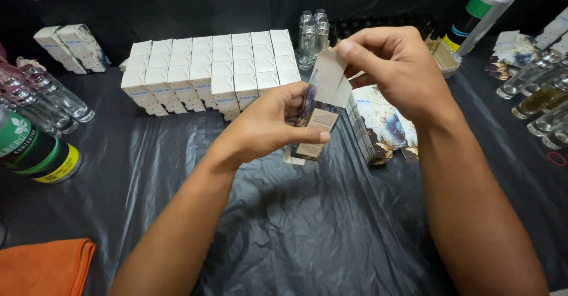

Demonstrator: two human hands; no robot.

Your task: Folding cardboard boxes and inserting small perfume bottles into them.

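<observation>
**Both hands on a small carton, top flap up**

L hand (269,127) grips a small upright cardboard carton w/ dark floral print and a tan label panel (318,121), held above the black plastic sheet (307,225) covering the table, roughly centre of view. Fingers wrapped round the carton's lower body, thumb (307,136) pressed flat across the front, just under the label. R hand (393,65) is at the carton's top: thumb and forefinger pinched narrow on the pale open top flap (329,65), other fingers curled in. Flap stands up, not tucked. Can't tell if anything is inside the carton.

Around it:
- Behind the hands, a block of closed white rectangular cartons (213,74) standing in tight rows, touching each other.
- Two more white cartons w/ printed sides (71,47) lie tilted at far L, well apart from the block.
- Just beside the block's R end, a few small clear glass bottles w/ silver necks (312,35), upright.
- Under/behind the R wrist, a stack of flat unfolded floral carton blanks (381,127) leaning on the sheet.
- L edge: clear glass bottles lying on their sides (44,97), plus a dark bottle w/ green and yellow label (35,154) near them.
- R edge: more clear glass bottles, some w/ yellowish liquid (541,97).
- Top R: tall silver spray-type bottle w/ green band (485,12), tilted.
- Bottom L corner: folded orange cloth (44,266).
</observation>
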